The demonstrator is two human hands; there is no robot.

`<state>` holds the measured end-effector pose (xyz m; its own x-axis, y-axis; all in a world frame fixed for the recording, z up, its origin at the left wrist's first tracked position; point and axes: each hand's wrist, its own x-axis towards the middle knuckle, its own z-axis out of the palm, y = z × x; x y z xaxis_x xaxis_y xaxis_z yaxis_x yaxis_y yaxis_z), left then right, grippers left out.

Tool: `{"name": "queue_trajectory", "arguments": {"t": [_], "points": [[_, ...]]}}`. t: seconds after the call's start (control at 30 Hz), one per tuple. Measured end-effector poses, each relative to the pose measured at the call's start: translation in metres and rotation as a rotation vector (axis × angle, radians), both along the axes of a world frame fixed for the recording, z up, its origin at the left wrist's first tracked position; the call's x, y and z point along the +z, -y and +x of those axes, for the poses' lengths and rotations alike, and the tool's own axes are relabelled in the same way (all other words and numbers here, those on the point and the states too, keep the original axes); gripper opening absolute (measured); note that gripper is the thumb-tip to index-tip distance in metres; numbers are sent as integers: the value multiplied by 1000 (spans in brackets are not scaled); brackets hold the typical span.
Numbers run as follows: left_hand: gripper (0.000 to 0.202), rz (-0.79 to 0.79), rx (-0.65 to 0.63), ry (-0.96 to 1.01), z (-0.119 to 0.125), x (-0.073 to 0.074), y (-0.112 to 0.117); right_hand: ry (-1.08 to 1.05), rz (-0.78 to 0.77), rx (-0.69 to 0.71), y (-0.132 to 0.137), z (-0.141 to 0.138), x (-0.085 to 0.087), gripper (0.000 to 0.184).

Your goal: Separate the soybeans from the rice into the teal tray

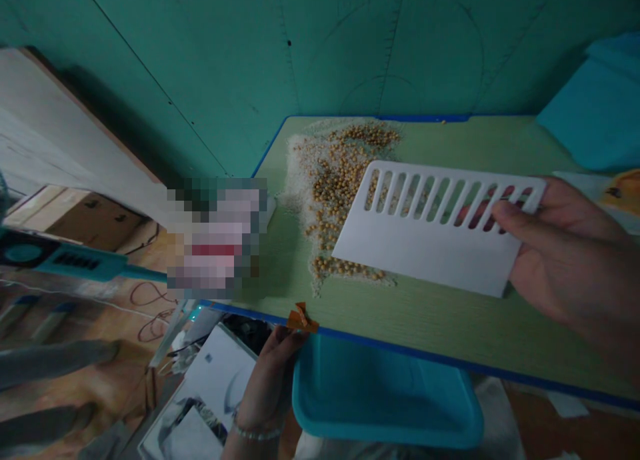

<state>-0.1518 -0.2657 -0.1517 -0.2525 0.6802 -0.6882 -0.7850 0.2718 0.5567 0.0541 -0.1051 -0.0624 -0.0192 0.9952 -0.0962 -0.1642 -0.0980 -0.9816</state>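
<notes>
My right hand (pixel 565 253) grips a white plastic scraper (pixel 425 250) with a row of slots along its upper part, the thumb lying over its right end. The scraper is held above the table, its left end over a spread of yellow soybeans (pixel 333 187) mixed with fine pale grains (pixel 300 163). Below the table's front edge, my left hand (pixel 280 360) is closed on the left rim of a turquoise plastic tray (pixel 387 437). The tray hangs under that edge, tilted, and its visible inside shows no beans. Some of my left fingers are hidden.
The light green table (pixel 525 333) has blue edging, with orange tape (pixel 303 319) at the front. A green wall (pixel 350 47) stands behind. At the right is a light blue container (pixel 595 107); a pixelated object (pixel 215 247) sits left. A cardboard box (pixel 75 217) is farther left.
</notes>
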Motion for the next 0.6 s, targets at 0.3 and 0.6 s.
{"name": "queue_trajectory", "arguments": {"t": [0.3,0.6], "points": [[24,58,68,50,0,6,-3,-30,15,1,1,0,-1,24],[27,11,47,-33,1,5,-2,-5,-4,84,3,2,-2,19]]}}
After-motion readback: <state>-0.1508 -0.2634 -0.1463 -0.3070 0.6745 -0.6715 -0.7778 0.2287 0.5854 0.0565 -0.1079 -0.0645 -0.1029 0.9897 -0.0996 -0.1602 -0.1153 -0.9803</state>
